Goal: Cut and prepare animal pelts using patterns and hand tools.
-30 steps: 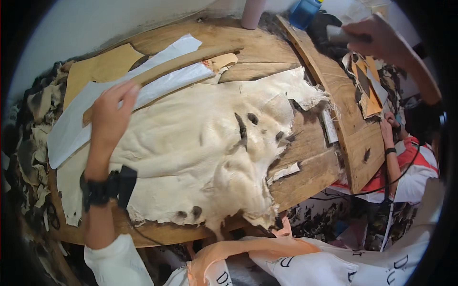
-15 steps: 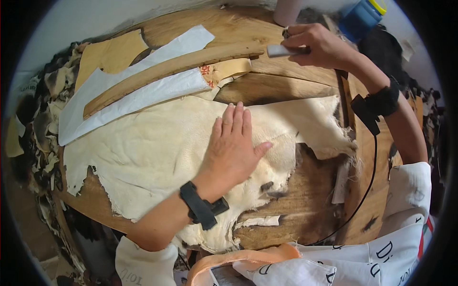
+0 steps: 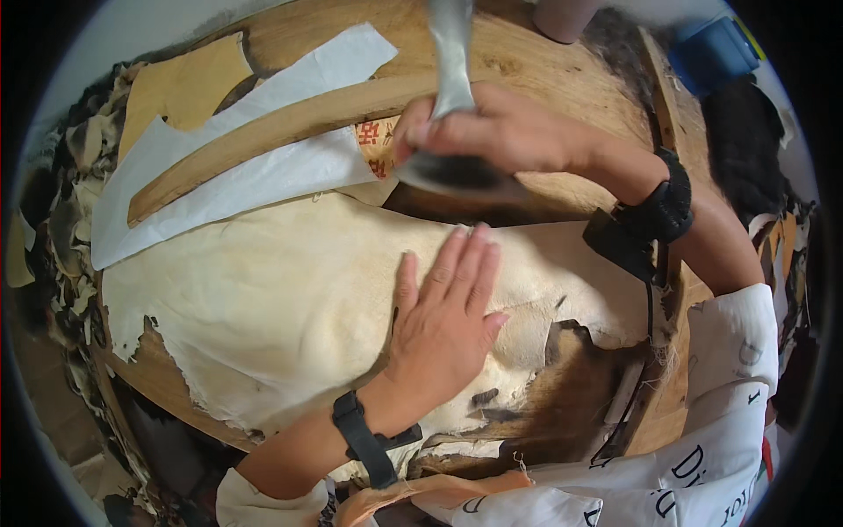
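Observation:
A pale cream animal hide (image 3: 263, 272), ragged along its lower edge, is spread over the wooden board. My left hand (image 3: 445, 325) lies flat on its middle, fingers stretched out toward the far edge. My right hand (image 3: 483, 132) is closed round a silver-grey tool (image 3: 451, 57). The tool's smooth narrow part points up and away, and a broad dark part shows below my fingers. Motion blurs it, so I cannot tell its exact kind. It hangs over the hide's far edge, just beyond my left fingertips; whether it touches anything is unclear.
A long wooden strip (image 3: 255, 145) lies on white paper (image 3: 114, 215) beyond the hide, beside a tan paper pattern piece (image 3: 189, 83). Fur scraps (image 3: 75, 193) heap up at the left. A blue container (image 3: 713, 57) and a pink cylinder (image 3: 564, 19) stand at the back right.
My right hand has come left and nearer with the tool, which has turned from lying sideways to pointing up. My left hand remains flat on the hide. The whole view has shifted slightly.

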The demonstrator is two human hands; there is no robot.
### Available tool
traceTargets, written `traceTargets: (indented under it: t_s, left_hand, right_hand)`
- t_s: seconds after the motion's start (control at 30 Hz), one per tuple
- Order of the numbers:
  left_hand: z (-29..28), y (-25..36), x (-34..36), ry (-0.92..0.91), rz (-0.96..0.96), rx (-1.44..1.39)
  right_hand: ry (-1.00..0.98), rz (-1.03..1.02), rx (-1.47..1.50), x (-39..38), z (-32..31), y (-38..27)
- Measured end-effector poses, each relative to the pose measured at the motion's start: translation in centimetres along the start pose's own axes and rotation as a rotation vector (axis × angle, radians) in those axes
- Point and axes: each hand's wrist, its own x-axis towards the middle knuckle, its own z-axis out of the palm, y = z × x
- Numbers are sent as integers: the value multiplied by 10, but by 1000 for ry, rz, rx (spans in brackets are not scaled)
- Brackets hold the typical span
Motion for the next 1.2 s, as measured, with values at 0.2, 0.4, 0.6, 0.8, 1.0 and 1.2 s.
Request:
traceTargets:
  t_s: [0.2,0.4,0.6,0.8,1.0,1.2]
  left_hand:
    - [-11,-1,7,296,173,-283]
    - [-15,-2,18,406,-159,-141]
    - [-4,1,18,365,-180,-51]
    - [-1,-1,18,393,-174,-61]
    - [-2,-3,17,399,-176,-94]
    - [0,-5,18,434,-187,-127]
  right_hand:
    - [-189,-143,-168,18,22,10]
    - [-171,-197,-125,24,29,17]
    - [-112,-274,-63,22,33,22]
    - [-185,-238,-130,24,31,17]
    - [-218,-190,-143,24,31,18]
    - [-221,-228,-132,23,33,23]
